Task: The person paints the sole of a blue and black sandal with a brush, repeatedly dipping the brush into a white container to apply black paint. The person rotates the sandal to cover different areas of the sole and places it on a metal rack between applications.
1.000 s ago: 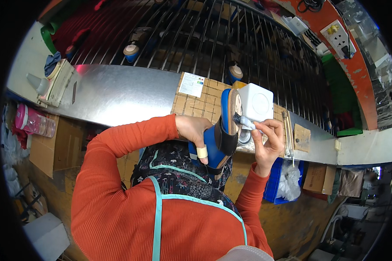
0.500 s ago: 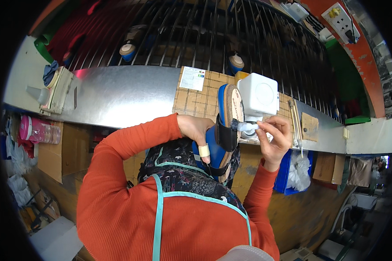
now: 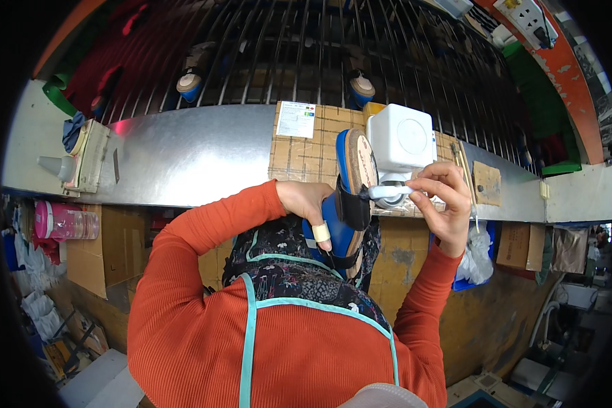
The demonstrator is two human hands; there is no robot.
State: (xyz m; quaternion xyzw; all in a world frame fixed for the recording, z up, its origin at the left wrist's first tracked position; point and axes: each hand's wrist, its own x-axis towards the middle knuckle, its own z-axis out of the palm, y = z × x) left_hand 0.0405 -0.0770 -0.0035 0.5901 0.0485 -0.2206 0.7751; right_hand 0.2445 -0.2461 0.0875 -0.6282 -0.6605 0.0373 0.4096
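Note:
A sandal (image 3: 351,217) with a blue body, black straps and a tan, cork-like layer stands tilted over my lap. My left hand (image 3: 309,207), with a pale wrap round one finger, is closed on its left side; some fingers are hidden behind it. My right hand (image 3: 447,198) pinches the end of a thin whitish strip (image 3: 389,192) between thumb and fingertips. The strip's other end meets the black strap at the sandal's right side. I cannot make out its material. Just beyond stands a white square plastic container (image 3: 402,136).
Brown patterned cardboard (image 3: 306,155) with a printed label (image 3: 296,120) lies on the metal table (image 3: 190,149). Brushes (image 3: 466,173) rest right of the container. Past the table, a rack of metal rods (image 3: 265,54) carries more sandals (image 3: 362,85). A blue bin (image 3: 464,283) holds white plastic.
My right hand has moved a little to the right, and the whitish strip now looks longer and straighter. My left hand keeps its hold on the sandal. The view has shifted slightly.

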